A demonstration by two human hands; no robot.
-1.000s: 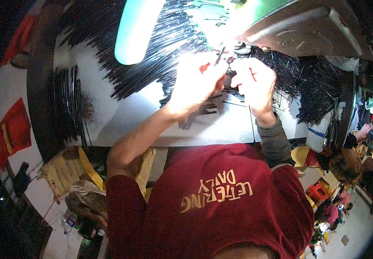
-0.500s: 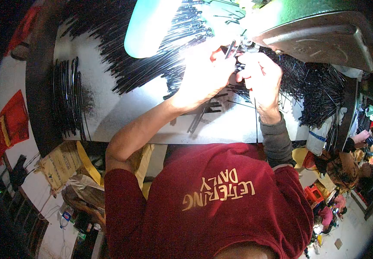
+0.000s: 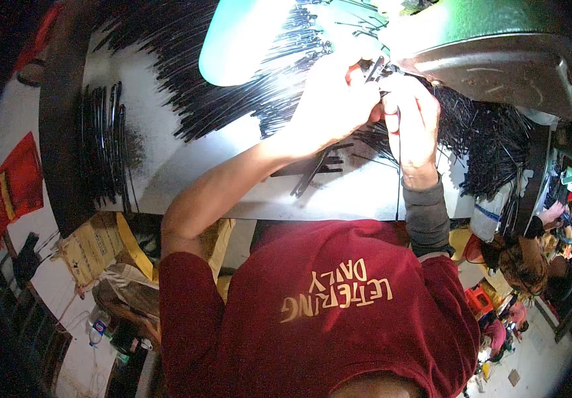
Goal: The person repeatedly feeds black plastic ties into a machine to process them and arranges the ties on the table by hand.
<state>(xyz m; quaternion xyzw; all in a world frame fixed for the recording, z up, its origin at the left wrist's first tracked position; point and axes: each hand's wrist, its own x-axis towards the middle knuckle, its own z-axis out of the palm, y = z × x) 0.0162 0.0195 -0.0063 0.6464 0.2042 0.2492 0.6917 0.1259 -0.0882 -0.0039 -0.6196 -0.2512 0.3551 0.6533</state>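
Observation:
Under a bright lamp, my left hand (image 3: 340, 99) is closed on a black rod (image 3: 375, 68), whose end sticks up past the fingertips. My right hand (image 3: 415, 119) meets it there, its fingers pinched round a long thin black rod (image 3: 399, 186) that hangs down past the wrist to the table's near edge. Both hands are close to the machine's metal part; glare and the fingers hide where the rods meet. Several loose black rods (image 3: 312, 174) lie on the white table (image 3: 233, 192) below my hands.
A teal lampshade (image 3: 223, 50) hangs left of my hands, and a green machine with a brown metal guard (image 3: 498, 69) stands to the right. Black rods lie in a big pile (image 3: 206, 93), a left bundle (image 3: 104, 142) and a right heap (image 3: 495, 149). People (image 3: 498, 331) sit farther right.
My two hands have drawn together, with the right fingers now up against the left ones. The view has shifted slightly. Both rods are still held.

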